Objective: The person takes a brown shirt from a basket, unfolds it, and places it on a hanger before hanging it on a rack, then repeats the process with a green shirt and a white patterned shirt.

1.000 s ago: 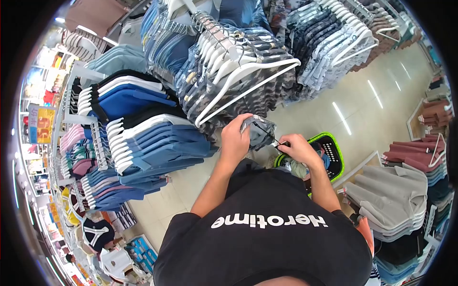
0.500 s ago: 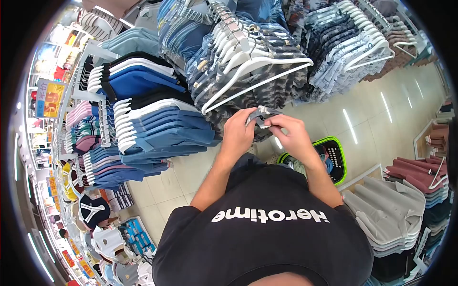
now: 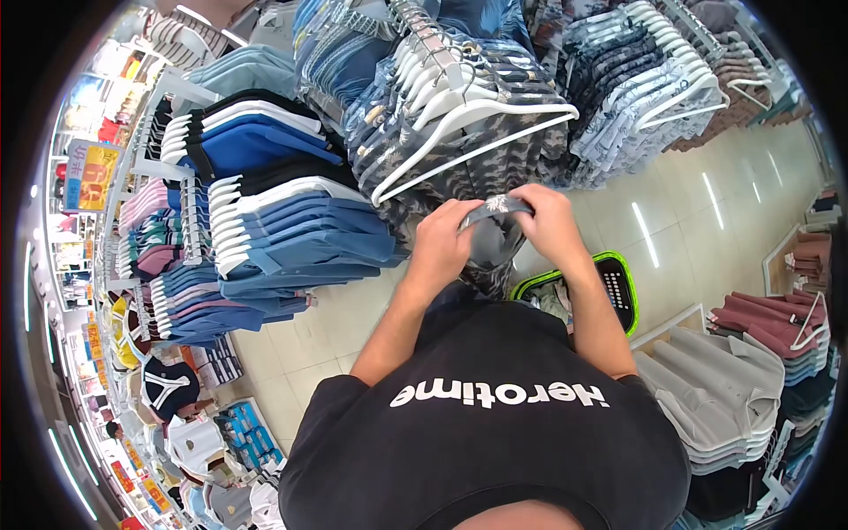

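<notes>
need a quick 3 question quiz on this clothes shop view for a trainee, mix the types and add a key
1. True or false: the left hand and the right hand hold the same band of patterned fabric.
2. What colour is the rim of the basket?
a) red
b) bright green
c) white
3. Fill in the blank: the white lettering on the black shirt reads "____".

Key: 1 true; 2 b; 3 Herotime
</notes>
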`<act>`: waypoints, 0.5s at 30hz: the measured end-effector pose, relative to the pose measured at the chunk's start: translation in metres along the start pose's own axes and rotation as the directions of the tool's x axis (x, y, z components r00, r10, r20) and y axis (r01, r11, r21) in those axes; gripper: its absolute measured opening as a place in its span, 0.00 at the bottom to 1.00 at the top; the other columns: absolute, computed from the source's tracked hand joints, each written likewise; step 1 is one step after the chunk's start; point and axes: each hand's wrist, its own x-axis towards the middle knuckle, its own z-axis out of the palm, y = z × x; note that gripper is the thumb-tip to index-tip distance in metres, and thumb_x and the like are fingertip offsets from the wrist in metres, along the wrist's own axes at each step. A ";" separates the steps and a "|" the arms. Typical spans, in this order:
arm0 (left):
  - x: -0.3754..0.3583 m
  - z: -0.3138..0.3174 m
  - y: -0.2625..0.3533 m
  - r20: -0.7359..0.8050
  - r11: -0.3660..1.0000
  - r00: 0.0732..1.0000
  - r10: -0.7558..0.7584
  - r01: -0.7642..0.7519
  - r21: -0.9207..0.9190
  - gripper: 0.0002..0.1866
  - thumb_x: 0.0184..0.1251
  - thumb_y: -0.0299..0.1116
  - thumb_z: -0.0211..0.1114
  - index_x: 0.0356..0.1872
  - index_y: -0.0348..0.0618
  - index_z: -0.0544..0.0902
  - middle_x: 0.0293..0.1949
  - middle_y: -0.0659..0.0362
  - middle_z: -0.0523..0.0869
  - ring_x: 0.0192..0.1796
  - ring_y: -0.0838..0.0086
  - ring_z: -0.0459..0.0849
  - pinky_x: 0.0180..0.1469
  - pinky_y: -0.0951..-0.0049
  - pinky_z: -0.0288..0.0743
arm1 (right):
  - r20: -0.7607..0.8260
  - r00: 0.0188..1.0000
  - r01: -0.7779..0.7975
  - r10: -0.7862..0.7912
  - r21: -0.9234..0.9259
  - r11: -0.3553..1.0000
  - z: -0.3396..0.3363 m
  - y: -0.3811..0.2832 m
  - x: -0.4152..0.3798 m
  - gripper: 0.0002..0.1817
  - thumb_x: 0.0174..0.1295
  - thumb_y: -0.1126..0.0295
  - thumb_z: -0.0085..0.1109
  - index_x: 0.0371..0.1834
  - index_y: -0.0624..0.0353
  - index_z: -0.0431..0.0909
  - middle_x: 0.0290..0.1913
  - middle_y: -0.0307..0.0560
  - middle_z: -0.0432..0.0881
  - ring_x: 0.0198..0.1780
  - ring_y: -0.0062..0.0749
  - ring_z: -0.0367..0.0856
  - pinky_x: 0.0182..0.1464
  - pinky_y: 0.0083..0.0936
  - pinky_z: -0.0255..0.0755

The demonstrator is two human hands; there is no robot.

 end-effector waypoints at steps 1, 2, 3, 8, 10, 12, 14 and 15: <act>-0.002 -0.001 -0.007 -0.015 0.997 1.000 -0.019 0.020 0.080 0.17 0.58 0.18 0.61 0.49 0.35 0.82 0.40 0.46 0.85 0.45 0.50 0.84 0.48 0.61 0.77 | -0.040 0.996 -0.079 0.080 0.028 0.996 -0.008 -0.006 0.003 0.14 0.51 0.74 0.65 0.43 0.58 0.84 0.37 0.52 0.82 0.44 0.52 0.82 0.47 0.39 0.76; -0.004 -0.001 -0.015 -0.031 0.986 0.999 -0.038 0.042 0.160 0.18 0.57 0.17 0.60 0.50 0.36 0.83 0.41 0.46 0.85 0.45 0.50 0.84 0.49 0.60 0.77 | -0.077 0.984 -0.157 0.161 0.061 0.986 -0.012 -0.009 0.004 0.13 0.51 0.75 0.63 0.41 0.58 0.85 0.35 0.52 0.82 0.43 0.52 0.82 0.45 0.40 0.76; -0.008 -0.001 -0.025 -0.034 0.986 0.999 -0.041 0.046 0.159 0.18 0.57 0.17 0.60 0.50 0.36 0.83 0.41 0.46 0.85 0.45 0.50 0.84 0.49 0.60 0.77 | -0.149 0.977 -0.142 0.152 0.071 0.987 -0.011 -0.007 0.005 0.12 0.50 0.76 0.61 0.40 0.58 0.84 0.36 0.52 0.81 0.39 0.53 0.82 0.42 0.43 0.76; -0.017 -0.004 -0.046 -0.095 0.932 0.977 -0.193 0.213 0.293 0.22 0.55 0.18 0.59 0.54 0.40 0.82 0.45 0.47 0.85 0.49 0.50 0.84 0.52 0.55 0.77 | -0.230 0.941 -0.280 0.248 -0.119 0.953 -0.019 -0.011 0.008 0.10 0.52 0.76 0.59 0.38 0.59 0.83 0.35 0.51 0.80 0.40 0.53 0.82 0.45 0.42 0.76; -0.018 -0.003 -0.047 -0.112 0.943 0.982 -0.155 0.180 0.279 0.23 0.55 0.18 0.58 0.54 0.40 0.82 0.46 0.48 0.85 0.49 0.50 0.84 0.52 0.56 0.77 | -0.300 0.941 -0.221 0.154 -0.202 0.954 -0.012 0.004 0.008 0.11 0.53 0.77 0.57 0.39 0.60 0.83 0.38 0.51 0.81 0.42 0.53 0.82 0.48 0.43 0.75; -0.017 -0.004 -0.049 -0.135 0.952 0.984 -0.115 0.148 0.267 0.23 0.54 0.17 0.57 0.54 0.40 0.82 0.46 0.48 0.85 0.49 0.50 0.84 0.53 0.56 0.77 | -0.281 0.944 -0.220 0.171 -0.154 0.963 -0.005 0.009 0.010 0.11 0.53 0.77 0.56 0.39 0.60 0.83 0.39 0.51 0.82 0.43 0.53 0.81 0.50 0.43 0.75; -0.015 -0.004 -0.051 -0.118 0.979 0.986 -0.117 0.135 0.155 0.24 0.53 0.16 0.55 0.54 0.40 0.82 0.45 0.48 0.86 0.49 0.50 0.84 0.54 0.57 0.77 | -0.263 0.946 -0.224 0.190 -0.106 0.969 -0.002 0.010 0.011 0.11 0.54 0.77 0.54 0.39 0.61 0.83 0.41 0.51 0.83 0.45 0.52 0.81 0.52 0.43 0.74; -0.014 -0.005 -0.052 -0.118 0.979 0.986 -0.115 0.133 0.154 0.24 0.53 0.16 0.55 0.54 0.40 0.82 0.45 0.48 0.86 0.49 0.50 0.84 0.54 0.57 0.77 | -0.240 0.948 -0.229 0.209 -0.059 0.972 -0.002 0.007 0.012 0.11 0.54 0.77 0.54 0.39 0.61 0.84 0.42 0.51 0.84 0.47 0.52 0.81 0.52 0.42 0.74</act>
